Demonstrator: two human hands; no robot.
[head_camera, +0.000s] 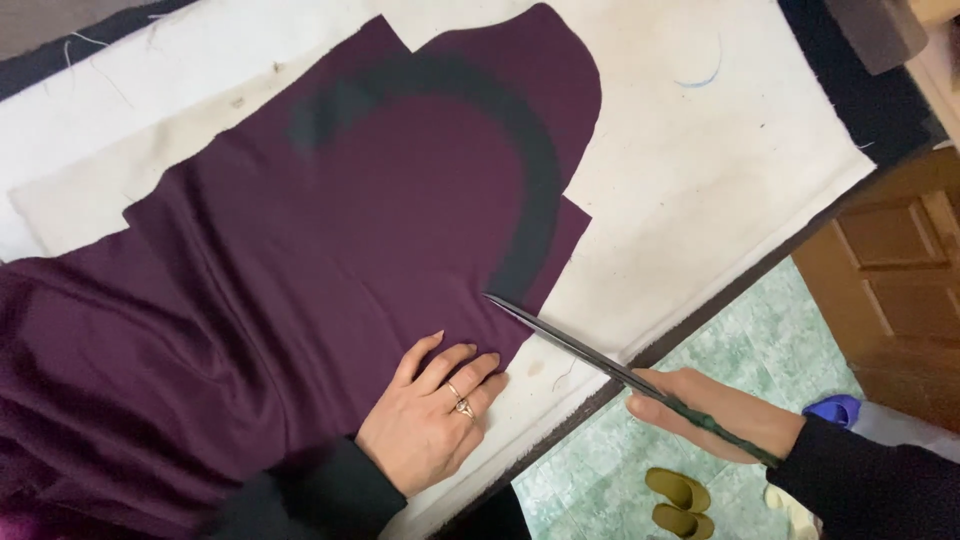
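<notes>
Fabric: dark plum cloth (300, 260) lies spread over the work surface, its left part bunched in soft folds, its far end cut to a rounded top with a notch beside it; a dark curved band arcs across that far part.
Left hand: left hand (432, 410) lies flat and open on the near edge of the cloth, fingers spread, rings on one finger; judged to be pinning the cloth so it cannot slide.
Right hand: right hand (715, 412) is closed around the handle end of long dark shears (575, 345), off the near right edge of the surface.
Shears: blades look closed or nearly so, tip just at the cloth's near right edge; judged lined up with that edge.
Sleeves: both arms in black.
Surface: table (700, 180) covered with an off-white sheet, stained, with stray threads and a small blue mark far right; dark padding shows along the edges.
Under-layer: cream cloth piece (90, 195) shows from beneath the plum cloth at left.
Room: pale green patterned floor (740, 340) near right, olive slippers (680, 500) on it, something blue (835, 408) beyond the wrist, brown panelled wooden door (895, 270) at right.
</notes>
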